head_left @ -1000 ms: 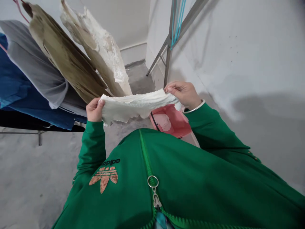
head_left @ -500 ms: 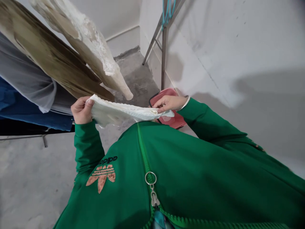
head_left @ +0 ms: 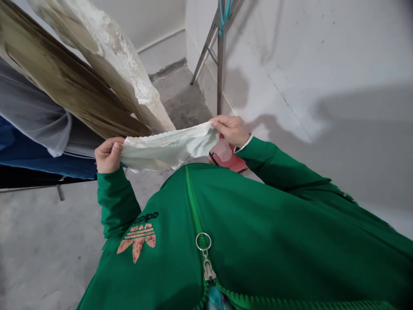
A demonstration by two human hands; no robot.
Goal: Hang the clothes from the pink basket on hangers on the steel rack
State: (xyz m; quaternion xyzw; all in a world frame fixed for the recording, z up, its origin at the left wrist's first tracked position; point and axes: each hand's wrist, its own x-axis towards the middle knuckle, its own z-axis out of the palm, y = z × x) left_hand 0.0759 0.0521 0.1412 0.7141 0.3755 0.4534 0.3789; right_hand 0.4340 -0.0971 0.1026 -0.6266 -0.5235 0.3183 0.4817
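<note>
A thin white garment (head_left: 167, 148) is stretched sideways in front of my green jacket, its top edge pulled nearly straight. My left hand (head_left: 109, 155) pinches one end of that edge between thumb and fingers. At the other end, my right hand (head_left: 231, 129) grips the opposite corner, slightly higher than the left. The cloth looks partly see-through and hangs in loose folds below the edge. Its exact kind I cannot make out. Beneath my right hand is a pink-red basket (head_left: 237, 165) with some pale pink cloth (head_left: 222, 150) inside, partly hidden by the hand and the garment.
To the left hang several clothes: a lacy cream piece (head_left: 129, 73), olive-brown trousers (head_left: 74, 82), a grey piece (head_left: 32, 103) and a blue one (head_left: 41, 150). A metal rack leg (head_left: 220, 69) with turquoise cord (head_left: 226, 15) stands by the white wall (head_left: 322, 86).
My right hand has moved up and now holds the corner, pulling the garment's edge taut. The cloth has spread wider below it, and more of the basket's contents shows.
</note>
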